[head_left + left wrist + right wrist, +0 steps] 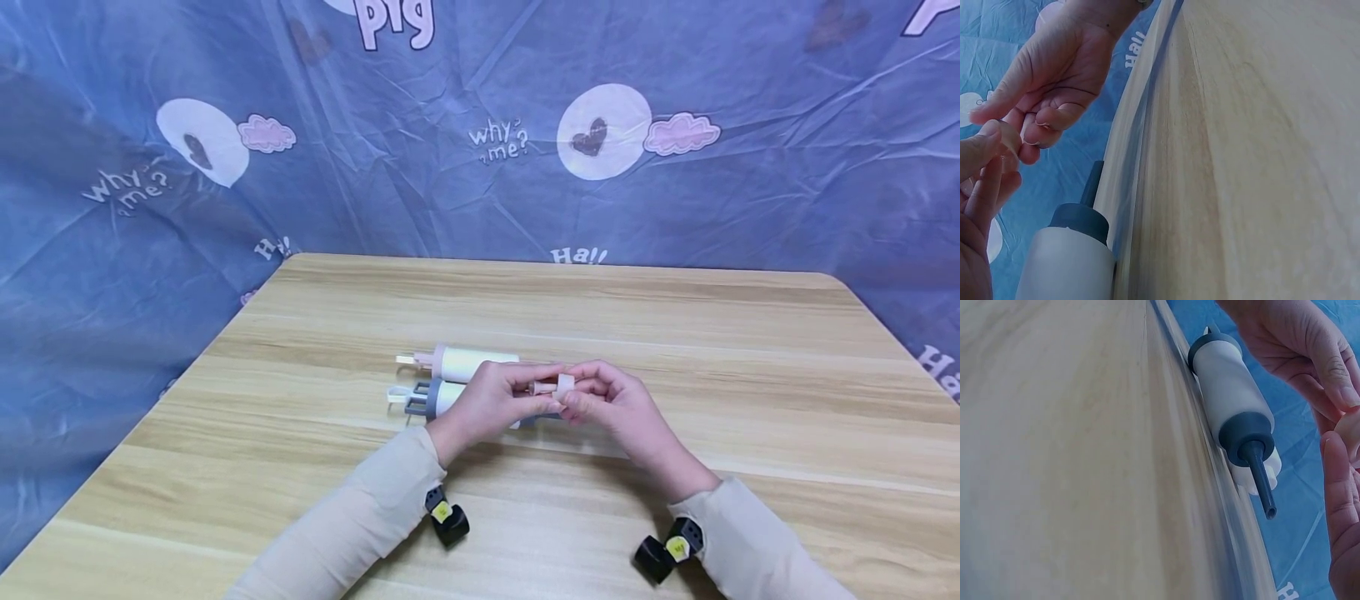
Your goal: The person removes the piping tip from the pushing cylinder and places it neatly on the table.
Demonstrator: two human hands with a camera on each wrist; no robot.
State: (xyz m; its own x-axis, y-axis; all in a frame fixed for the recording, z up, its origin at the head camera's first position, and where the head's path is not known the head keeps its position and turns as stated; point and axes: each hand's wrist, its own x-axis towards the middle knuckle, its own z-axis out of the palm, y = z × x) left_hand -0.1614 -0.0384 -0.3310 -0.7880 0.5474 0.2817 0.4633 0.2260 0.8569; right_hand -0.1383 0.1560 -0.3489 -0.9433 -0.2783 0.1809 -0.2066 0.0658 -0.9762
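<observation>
Held between the two hands in the head view is a small pale pink piece with a short stem and a whitish ring (566, 386). The left hand (491, 398) pinches its stem side, fingers above and thumb below. At its ring end, the right hand (617, 407) grips with thumb and fingers. Fingers hide part of the piece. Just behind and beneath the left hand lie two white-barrelled syringe-like tubes, a pink-ended tube (476, 364) and a grey-blue-ended tube (448, 398). In the right wrist view, the grey-blue nozzle (1260, 481) points downward, away from the fingers.
The tubes lie side by side on a wood-grain table (300, 375), their handles (415, 396) toward the left. A blue printed cloth (420, 167) hangs behind the table. Each sleeved wrist carries a small black camera (450, 525).
</observation>
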